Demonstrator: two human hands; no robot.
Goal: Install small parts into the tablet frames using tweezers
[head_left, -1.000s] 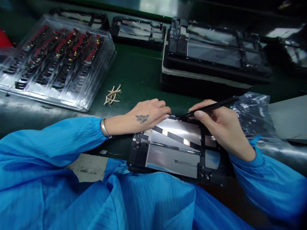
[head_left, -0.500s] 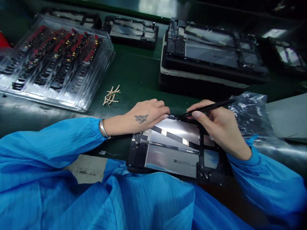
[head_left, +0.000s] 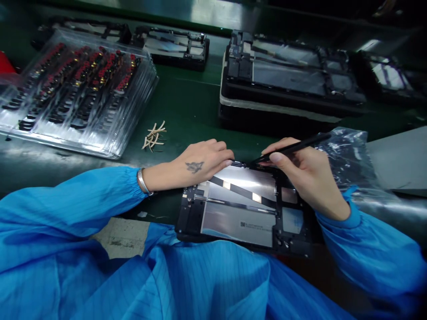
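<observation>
A: What's the risk here?

B: I'd say the black tool (head_left: 293,148) could slip off the small connector at the top edge of the open device frame (head_left: 245,209), mid-frame at the counter (head_left: 187,102) edge, and scratch it.

A: And the hands?

B: Right hand (head_left: 307,178) pinches the tool like a pen, tip down. Left hand (head_left: 200,164) lies flat, fingertips pressing beside the tip.
</observation>
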